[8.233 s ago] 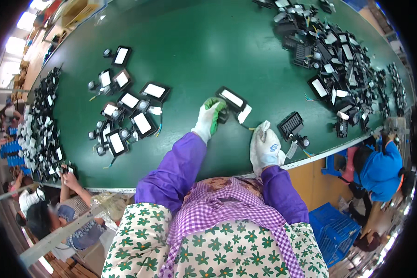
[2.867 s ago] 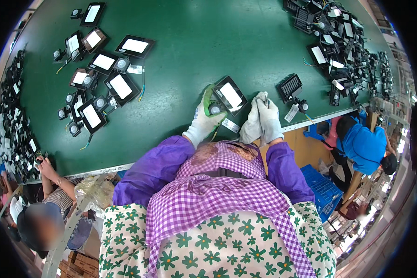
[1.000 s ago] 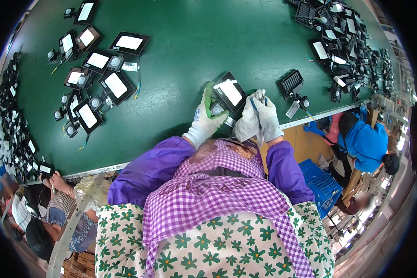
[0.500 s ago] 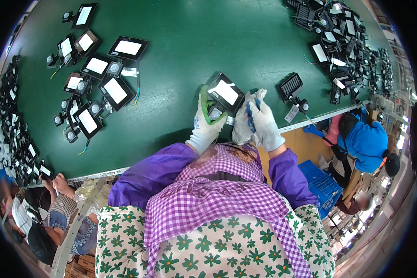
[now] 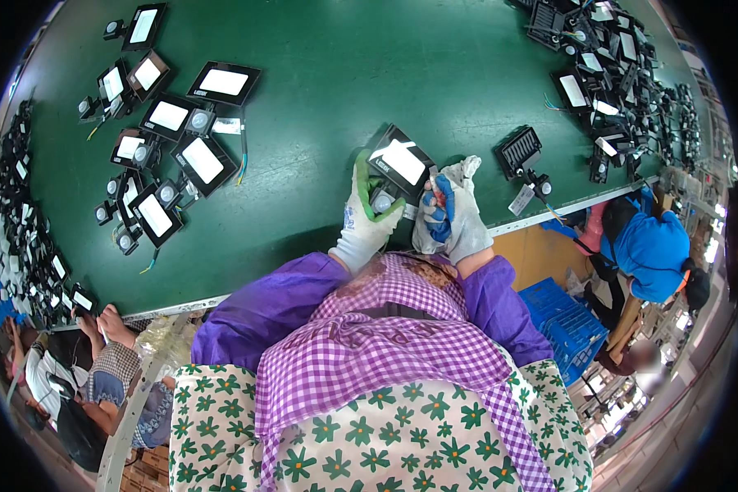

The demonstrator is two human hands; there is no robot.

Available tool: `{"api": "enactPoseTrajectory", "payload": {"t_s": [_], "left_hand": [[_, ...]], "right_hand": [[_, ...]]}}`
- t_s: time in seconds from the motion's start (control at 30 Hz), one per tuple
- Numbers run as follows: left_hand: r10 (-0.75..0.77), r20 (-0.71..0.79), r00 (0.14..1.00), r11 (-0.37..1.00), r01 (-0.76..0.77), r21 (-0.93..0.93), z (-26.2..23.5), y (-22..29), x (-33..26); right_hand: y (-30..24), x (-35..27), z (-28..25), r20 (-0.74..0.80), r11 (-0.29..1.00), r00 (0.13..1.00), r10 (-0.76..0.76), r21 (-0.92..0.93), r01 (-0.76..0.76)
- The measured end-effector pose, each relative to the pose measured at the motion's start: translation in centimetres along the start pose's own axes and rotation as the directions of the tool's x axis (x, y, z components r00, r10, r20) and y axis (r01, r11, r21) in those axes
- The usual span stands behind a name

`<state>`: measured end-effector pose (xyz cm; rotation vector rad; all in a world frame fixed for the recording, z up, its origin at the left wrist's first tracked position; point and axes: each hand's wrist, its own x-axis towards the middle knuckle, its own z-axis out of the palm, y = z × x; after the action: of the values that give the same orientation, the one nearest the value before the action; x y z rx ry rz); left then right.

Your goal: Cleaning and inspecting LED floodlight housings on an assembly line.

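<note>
My left hand (image 5: pixel 361 213), in a white glove with a green palm, grips a black floodlight (image 5: pixel 402 161) by its near left side. The lamp's pale front panel faces up, and its round motion sensor (image 5: pixel 381 200) shows between thumb and fingers. My right hand (image 5: pixel 465 220), gloved in white with blue fingertips, is closed around a crumpled greyish-white cloth (image 5: pixel 466 170). Those fingertips are at the lamp's right edge; whether they touch it I cannot tell. To the right, another floodlight (image 5: pixel 518 152) lies with its ribbed back up and its sensor and wires toward me.
Several floodlights (image 5: pixel 199 160) lie face up on the green table (image 5: pixel 320 90) at left. A dense pile of floodlights (image 5: pixel 611 107) covers the far right, and more line the left edge. A blue crate (image 5: pixel 562 328) stands below the right edge. Other people work at both sides.
My right hand has rolled over with the cloth, so its blue fingers now show, and has come closer to the lamp's right edge. The left hand and floodlight stay almost still.
</note>
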<state>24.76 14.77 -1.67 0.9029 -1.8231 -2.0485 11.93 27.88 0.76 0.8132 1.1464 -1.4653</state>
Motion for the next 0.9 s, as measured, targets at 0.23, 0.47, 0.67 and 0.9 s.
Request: {"api": "enactPoseTrajectory", "payload": {"t_s": [0.23, 0.47, 0.67, 0.9], "left_hand": [[-0.2, 0.113, 0.973, 0.937, 0.224, -0.27, -1.5, -1.1, 1.2], [-0.143, 0.078, 0.987, 0.977, 0.153, -0.147, -1.5, -1.6, 1.4], [-0.165, 0.07, 0.984, 0.963, 0.177, -0.203, -1.5, -1.0, 1.3], [-0.192, 0.105, 0.976, 0.971, 0.205, -0.124, -1.5, -1.8, 1.3]], "right_hand": [[-2.4, -0.9, 0.4, -0.039, 0.983, 0.999, -0.021, -0.183, 0.014], [-2.4, -0.1, 0.0, 0.015, 0.962, 0.998, -0.064, -0.265, 0.065], [-2.2, 0.1, -1.0, -0.001, 0.963, 0.998, -0.07, -0.26, 0.067], [-4.3, 0.3, 0.4, -0.021, 0.845, 0.99, -0.139, -0.524, 0.107]]}}
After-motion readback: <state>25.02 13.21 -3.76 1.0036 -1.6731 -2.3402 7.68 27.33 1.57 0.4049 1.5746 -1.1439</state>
